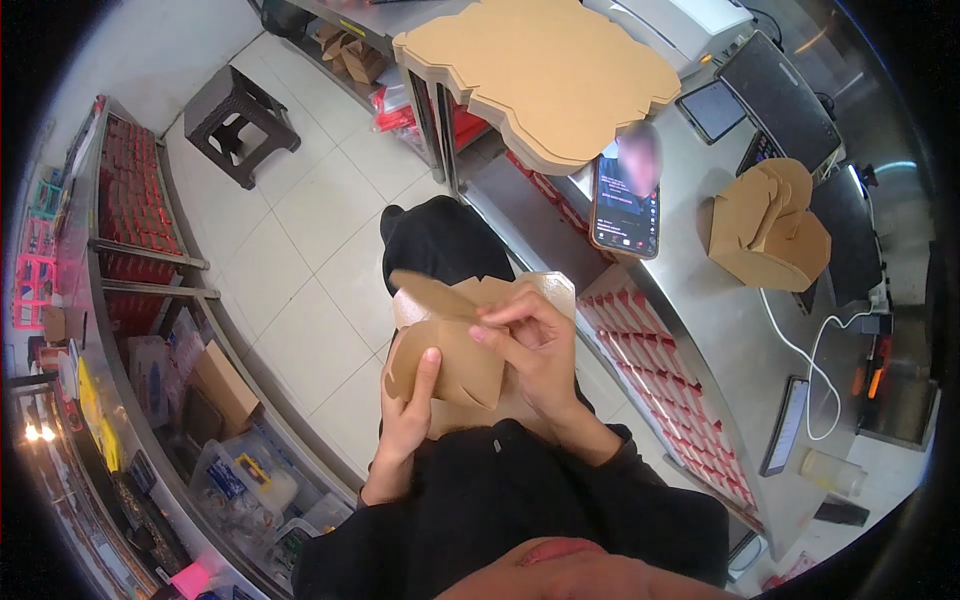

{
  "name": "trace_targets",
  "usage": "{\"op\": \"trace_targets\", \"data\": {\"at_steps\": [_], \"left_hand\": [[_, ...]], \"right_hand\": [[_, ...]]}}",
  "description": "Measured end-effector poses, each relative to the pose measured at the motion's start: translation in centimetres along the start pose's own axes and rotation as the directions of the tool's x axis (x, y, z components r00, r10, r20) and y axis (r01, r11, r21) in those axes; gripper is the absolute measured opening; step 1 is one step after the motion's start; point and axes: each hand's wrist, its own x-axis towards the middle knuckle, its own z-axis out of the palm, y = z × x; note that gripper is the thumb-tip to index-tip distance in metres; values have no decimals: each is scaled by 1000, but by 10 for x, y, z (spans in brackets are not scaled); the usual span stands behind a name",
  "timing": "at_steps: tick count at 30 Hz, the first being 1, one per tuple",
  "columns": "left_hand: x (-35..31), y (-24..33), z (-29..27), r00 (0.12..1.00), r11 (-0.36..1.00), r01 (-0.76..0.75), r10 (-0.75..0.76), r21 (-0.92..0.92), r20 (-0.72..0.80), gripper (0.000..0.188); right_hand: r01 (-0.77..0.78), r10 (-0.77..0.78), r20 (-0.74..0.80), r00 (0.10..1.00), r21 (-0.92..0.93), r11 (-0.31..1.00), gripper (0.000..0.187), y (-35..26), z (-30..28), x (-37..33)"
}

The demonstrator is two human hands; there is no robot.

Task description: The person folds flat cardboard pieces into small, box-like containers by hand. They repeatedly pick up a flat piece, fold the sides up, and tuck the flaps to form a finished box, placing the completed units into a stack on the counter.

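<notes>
A brown cardboard takeaway box [462, 372], partly folded up, rests over my lap with its flaps standing out. My left hand [407, 405] grips its left side, the thumb lying along the outer face. At the box's upper right, my right hand [533, 345] pinches a flap between thumb and fingers. One upper flap is smeared by motion. Under and behind the box lies more flat cardboard with a shiny pale inner side [548, 290]; whether it belongs to the same piece I cannot tell.
A stack of flat cardboard blanks [540, 75] sits on the metal counter [690, 300] at my right. Beside it are a phone [627, 200], a folded box [770, 225], a white cable and a second phone [785, 425]. A dark stool [240, 120] and loaded shelves [150, 270] are at left.
</notes>
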Motion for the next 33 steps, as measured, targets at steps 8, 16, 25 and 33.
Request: {"op": "trace_targets", "data": {"at_steps": [8,16,25,33], "left_hand": [[-5,17,0,989,989,131,-134,-65,-56,26],[-14,3,-2,981,972,177,-187,-153,-49,27],[-13,-2,-15,967,964,251,-247,-90,59,28],[-12,4,-18,950,955,296,-294,-4,108,31]], "right_hand": [[184,-115,251,961,-270,945,32,-16,-9,0],[426,-252,407,878,-424,799,35,-5,-12,-3],[700,-470,559,683,-317,640,33,18,-28,0],[695,-246,847,471,-185,695,16,-4,-29,35]]}}
